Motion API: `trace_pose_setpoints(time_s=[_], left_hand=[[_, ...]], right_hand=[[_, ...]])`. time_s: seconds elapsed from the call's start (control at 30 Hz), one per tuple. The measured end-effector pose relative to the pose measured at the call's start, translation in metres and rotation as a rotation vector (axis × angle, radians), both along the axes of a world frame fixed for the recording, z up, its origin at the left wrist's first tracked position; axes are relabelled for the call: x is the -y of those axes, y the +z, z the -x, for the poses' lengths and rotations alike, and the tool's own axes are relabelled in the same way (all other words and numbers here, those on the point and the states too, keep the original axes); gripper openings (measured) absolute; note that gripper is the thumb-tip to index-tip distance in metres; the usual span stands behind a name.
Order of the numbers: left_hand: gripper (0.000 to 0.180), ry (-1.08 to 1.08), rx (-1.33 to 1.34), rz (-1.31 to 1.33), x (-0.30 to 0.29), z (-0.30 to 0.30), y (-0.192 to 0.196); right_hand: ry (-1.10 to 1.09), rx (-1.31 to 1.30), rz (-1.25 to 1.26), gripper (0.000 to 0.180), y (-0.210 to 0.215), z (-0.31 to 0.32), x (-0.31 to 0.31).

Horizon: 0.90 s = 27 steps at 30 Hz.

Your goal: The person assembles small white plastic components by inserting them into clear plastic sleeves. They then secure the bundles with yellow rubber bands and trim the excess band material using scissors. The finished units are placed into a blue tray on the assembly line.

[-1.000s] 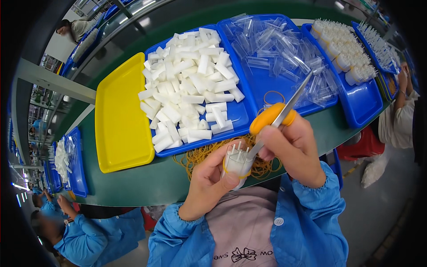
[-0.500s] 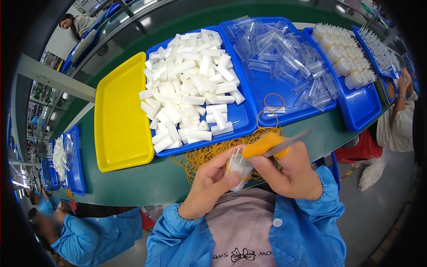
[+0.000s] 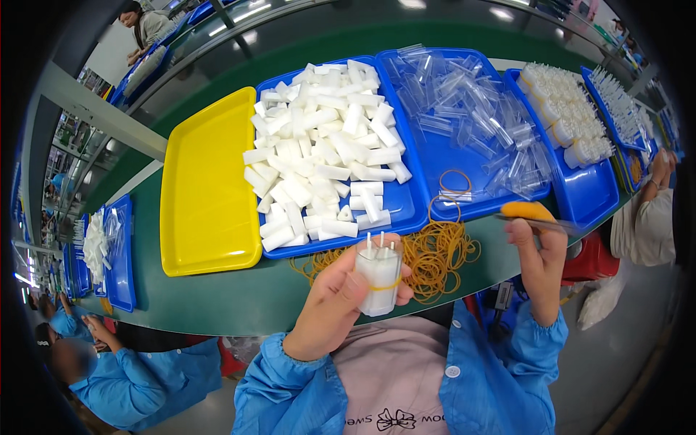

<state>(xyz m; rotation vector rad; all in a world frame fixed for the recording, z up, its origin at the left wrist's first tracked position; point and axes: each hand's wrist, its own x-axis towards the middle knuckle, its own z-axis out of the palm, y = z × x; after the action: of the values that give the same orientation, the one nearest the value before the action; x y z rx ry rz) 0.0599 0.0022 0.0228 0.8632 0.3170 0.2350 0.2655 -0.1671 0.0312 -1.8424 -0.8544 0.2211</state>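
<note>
In my left hand [image 3: 330, 304] is a small bundle of clear plastic tubes [image 3: 378, 279] with white filling, bound by a yellow rubber band. Thin white sticks poke out of its top. My right hand [image 3: 540, 257] is raised off to the right, apart from the bundle, with an orange cot [image 3: 527, 211] on one finger. Between its fingers lies a thin grey blade-like strip [image 3: 569, 227], blurred, its kind unclear. Close behind the bundle, a heap of yellow rubber bands [image 3: 442, 254] is spread on the green table [image 3: 210, 297].
Behind the hands stand a yellow tray [image 3: 210, 196], a blue tray of white foam tubes [image 3: 322, 152] and one of clear plastic tubes [image 3: 471, 109]. Farther right, a blue tray [image 3: 587, 192] holds banded bundles [image 3: 562, 109]. Co-workers sit at both sides; a red stool [image 3: 591, 261] stands right.
My right hand has moved away from the bundle to the right, with the grey strip. My left hand still holds the bundle, now more upright and fully visible.
</note>
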Motion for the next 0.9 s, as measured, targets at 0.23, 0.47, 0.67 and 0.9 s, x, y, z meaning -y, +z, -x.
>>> trace_pose_setpoints(time_s=[0.23,0.47,0.67,0.9], left_hand=[[0.063,0.031,0.008,0.227,-0.001,-0.003,-0.008],[0.053,-0.109,0.049,0.619,0.007,-0.005,-0.017],[0.052,-0.138,-0.016,0.737,0.019,-0.005,-0.015],[0.049,-0.237,0.015,0.720,0.019,-0.004,-0.021]], right_hand=[[-0.270,0.680,0.640,0.016,-0.046,-0.034,0.060],[0.160,0.173,0.007,0.044,0.000,0.018,0.012],[0.403,0.297,0.042,0.072,0.014,0.058,-0.034],[0.378,0.401,-0.013,0.066,0.008,0.063,-0.034]])
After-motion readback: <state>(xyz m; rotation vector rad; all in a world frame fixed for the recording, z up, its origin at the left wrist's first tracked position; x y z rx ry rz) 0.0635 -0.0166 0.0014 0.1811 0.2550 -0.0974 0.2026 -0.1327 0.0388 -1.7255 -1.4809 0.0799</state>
